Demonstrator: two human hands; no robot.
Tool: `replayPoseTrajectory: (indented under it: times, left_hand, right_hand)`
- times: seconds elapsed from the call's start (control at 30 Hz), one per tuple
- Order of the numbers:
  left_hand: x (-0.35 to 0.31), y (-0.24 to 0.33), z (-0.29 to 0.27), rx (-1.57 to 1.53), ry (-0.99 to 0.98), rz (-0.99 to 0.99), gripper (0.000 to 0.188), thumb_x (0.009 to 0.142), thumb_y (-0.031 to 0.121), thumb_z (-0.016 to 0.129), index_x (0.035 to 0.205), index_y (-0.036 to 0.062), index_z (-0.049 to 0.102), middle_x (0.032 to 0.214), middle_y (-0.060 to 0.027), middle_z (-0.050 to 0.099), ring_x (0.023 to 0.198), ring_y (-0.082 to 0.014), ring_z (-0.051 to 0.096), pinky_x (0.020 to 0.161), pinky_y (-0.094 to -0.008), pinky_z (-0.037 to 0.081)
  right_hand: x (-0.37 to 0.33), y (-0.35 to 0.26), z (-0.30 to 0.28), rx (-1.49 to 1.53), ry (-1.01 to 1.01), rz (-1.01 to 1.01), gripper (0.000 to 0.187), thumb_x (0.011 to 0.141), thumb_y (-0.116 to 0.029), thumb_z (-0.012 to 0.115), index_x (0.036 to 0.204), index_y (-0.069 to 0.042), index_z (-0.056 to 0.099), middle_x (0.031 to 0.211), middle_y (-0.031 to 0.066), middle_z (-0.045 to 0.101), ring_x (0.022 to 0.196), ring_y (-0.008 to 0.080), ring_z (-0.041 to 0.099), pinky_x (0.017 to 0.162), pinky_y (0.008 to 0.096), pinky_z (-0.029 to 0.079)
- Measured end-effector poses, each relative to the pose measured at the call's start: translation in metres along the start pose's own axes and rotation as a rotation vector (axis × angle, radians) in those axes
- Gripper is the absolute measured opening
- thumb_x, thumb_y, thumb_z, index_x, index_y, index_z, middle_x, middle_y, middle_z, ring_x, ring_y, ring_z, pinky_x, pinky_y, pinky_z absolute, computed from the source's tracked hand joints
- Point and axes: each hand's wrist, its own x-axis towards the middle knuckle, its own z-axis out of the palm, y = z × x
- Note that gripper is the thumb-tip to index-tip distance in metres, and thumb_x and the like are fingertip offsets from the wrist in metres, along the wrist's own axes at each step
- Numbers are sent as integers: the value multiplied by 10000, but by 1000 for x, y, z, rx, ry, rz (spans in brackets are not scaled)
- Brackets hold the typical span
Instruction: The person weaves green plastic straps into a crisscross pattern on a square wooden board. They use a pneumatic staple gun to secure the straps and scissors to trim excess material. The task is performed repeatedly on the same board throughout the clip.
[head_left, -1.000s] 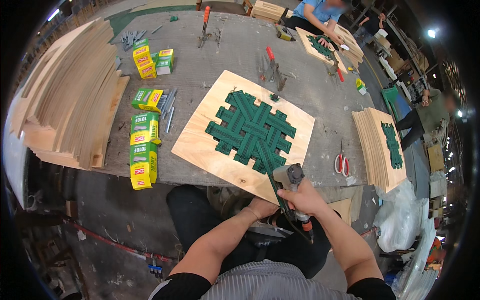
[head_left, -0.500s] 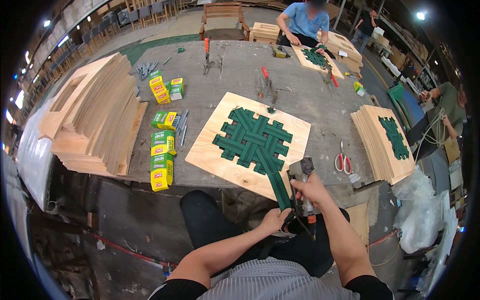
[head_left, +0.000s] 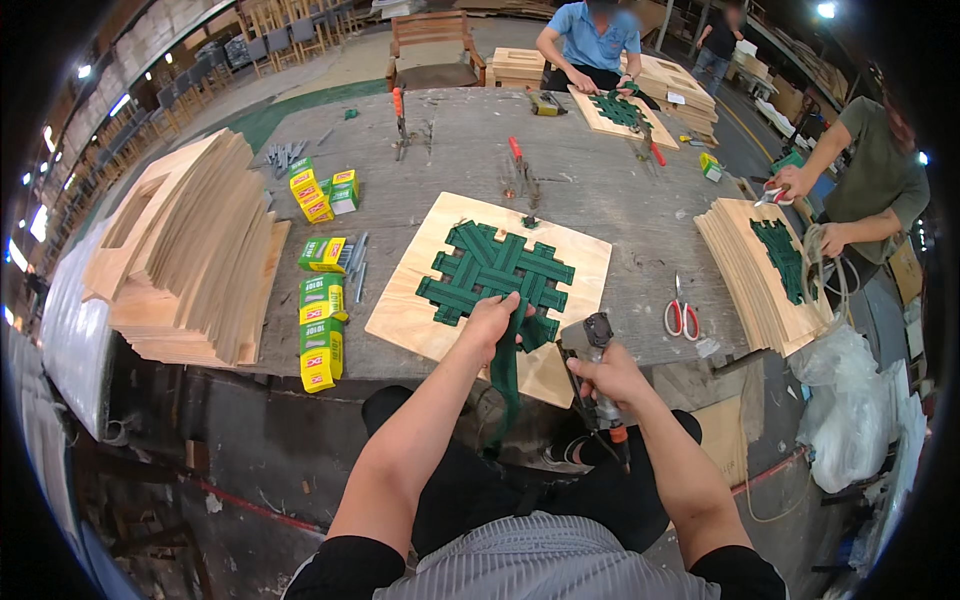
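Note:
A wooden board (head_left: 400, 318) lies at the table's near edge, its middle crossed by woven green webbing (head_left: 480, 265). My left hand (head_left: 490, 322) is closed on a loose green webbing strap (head_left: 507, 385) over the near part of the weave. From my fingers the strap's tail hangs down past the board's front edge. In my right hand (head_left: 612, 374) is a pneumatic staple gun (head_left: 592, 335), gripped at its handle beside the board's near right corner. Its orange-ended hose fitting points down toward my lap.
Stacked wooden panels (head_left: 190, 260) stand at left, near staple boxes (head_left: 322, 300). Red-handled scissors (head_left: 682, 318) lie right of the board. Another stack with a webbed panel (head_left: 780, 260) is at right, where a co-worker (head_left: 875, 170) holds scissors and cord. Another person (head_left: 595, 45) works across the table.
My left hand has moved up and forward over the weave, lifting the strap, which was stretched toward me. The co-worker at right has leaned in over the stacked panel with scissors.

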Motion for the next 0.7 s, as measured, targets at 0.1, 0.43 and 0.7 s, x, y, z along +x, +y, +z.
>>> replayPoseTrajectory:
  times: [0.1, 0.43, 0.7]
  left_hand:
    - [16, -3, -4, 54, 40, -38, 352, 1098, 342, 514, 1091, 46, 705, 1021, -27, 745, 787, -183, 639, 667, -376, 516]
    - [22, -14, -8, 42, -21, -42, 342, 1095, 348, 511, 1121, 71, 708, 1030, -9, 754, 758, -151, 628, 608, -373, 491]
    - [23, -18, -2, 13, -8, -30, 361, 1090, 345, 513, 1128, 40, 704, 1024, -26, 758, 703, -171, 636, 575, -378, 508]
  right_hand:
    - [4, -17, 8, -38, -36, -5, 324, 924, -156, 769, 1125, 42, 610, 829, 70, 683, 540, 133, 629, 445, 285, 447]
    - [13, -22, 20, -59, -58, 43, 311, 914, -125, 768, 1138, 10, 600, 768, 40, 635, 529, 113, 596, 452, 294, 434]
    - [13, -23, 23, -152, -43, 51, 356, 910, -148, 777, 1163, 25, 595, 748, 35, 633, 513, 109, 564, 465, 300, 447]
